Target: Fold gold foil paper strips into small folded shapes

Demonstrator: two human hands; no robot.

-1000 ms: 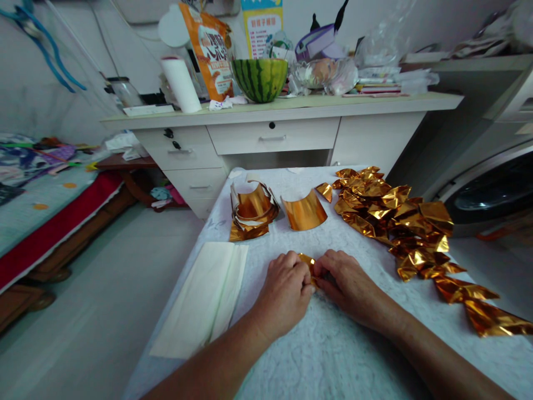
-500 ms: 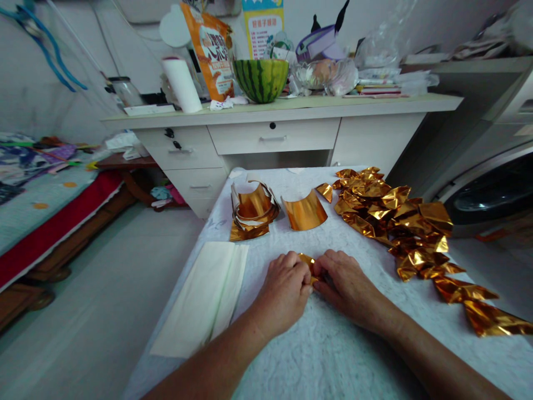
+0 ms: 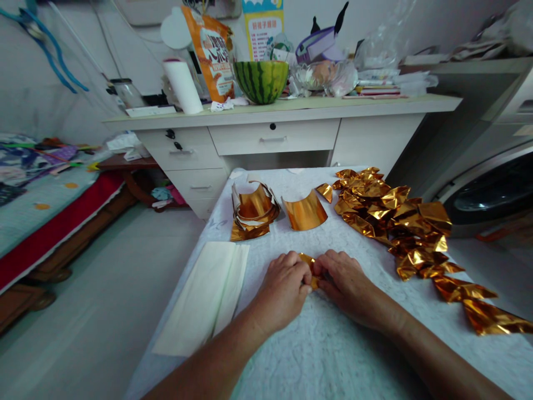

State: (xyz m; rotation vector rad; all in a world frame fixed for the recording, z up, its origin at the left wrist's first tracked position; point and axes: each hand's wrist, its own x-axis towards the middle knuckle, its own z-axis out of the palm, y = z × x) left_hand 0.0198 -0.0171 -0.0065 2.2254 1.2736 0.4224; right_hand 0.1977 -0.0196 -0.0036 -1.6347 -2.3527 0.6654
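Observation:
Between my hands is a small piece of gold foil paper (image 3: 307, 259), mostly hidden by the fingers. My left hand (image 3: 287, 280) is closed on its left side, and my right hand (image 3: 338, 278) grips its right side with bent fingers. Just beyond the hands, a curved gold foil sheet (image 3: 306, 212) lies on the table. Left of that sits a stack of curled gold foil sheets (image 3: 255, 205) with pale undersides. A long heap of folded gold foil pieces (image 3: 387, 208) runs down the right side.
Folded off-white paper (image 3: 200, 300) lies at the left of the cloth-covered table (image 3: 333, 355). Behind stands a white cabinet (image 3: 245, 136) bearing a watermelon half (image 3: 261, 82), a paper roll (image 3: 182, 86) and an orange snack bag (image 3: 214, 61). A washing machine (image 3: 495, 166) is at the right.
My right thumb has shifted slightly at the foil piece, and a little more gold shows under the fingers. Both hands stay in nearly the same place.

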